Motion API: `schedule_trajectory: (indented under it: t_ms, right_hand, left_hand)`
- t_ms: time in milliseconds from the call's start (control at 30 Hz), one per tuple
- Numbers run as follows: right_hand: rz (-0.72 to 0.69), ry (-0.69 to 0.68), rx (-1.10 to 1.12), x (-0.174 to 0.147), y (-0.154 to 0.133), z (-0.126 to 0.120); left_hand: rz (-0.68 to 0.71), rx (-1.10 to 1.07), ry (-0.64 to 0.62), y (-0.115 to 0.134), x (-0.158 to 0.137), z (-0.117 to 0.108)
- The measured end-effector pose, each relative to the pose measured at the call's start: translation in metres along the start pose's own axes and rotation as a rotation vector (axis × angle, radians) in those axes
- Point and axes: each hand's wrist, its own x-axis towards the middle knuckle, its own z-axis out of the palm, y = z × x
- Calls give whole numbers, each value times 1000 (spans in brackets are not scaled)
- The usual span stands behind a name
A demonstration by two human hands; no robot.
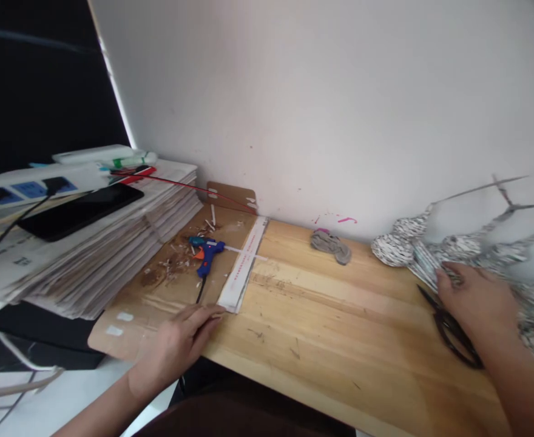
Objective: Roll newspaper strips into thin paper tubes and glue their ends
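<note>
By the worktop's front edge, the left hand touches the printed strip; I can't tell whether it pinches. Toward the back edge, the right hand hides its grip among woven-paper gourds, partly cut off.

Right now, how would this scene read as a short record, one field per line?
Left hand: fingertips at near end of white strip
Right hand: over the mottled pieces, grip unclear
Scissors: lying on the table
Glue gun: on the cardboard
Cloth: near the wall
Phone: on the paper stack
</note>
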Motion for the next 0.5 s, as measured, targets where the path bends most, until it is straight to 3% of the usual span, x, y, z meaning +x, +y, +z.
schedule_trajectory:
  t_ms: [100,267,500]
  right_hand:
    - [-159,3,167,-3,-28,-1]
    - [-180,-118,495,-2,-95,9]
    - [-278,-176,564,15,-165,30]
  left_hand:
    - [-36,38,-31,-4,4,-6]
    - [-116,56,-9,-4,6,-16]
    - [-262,-41,113,3,6,-24]
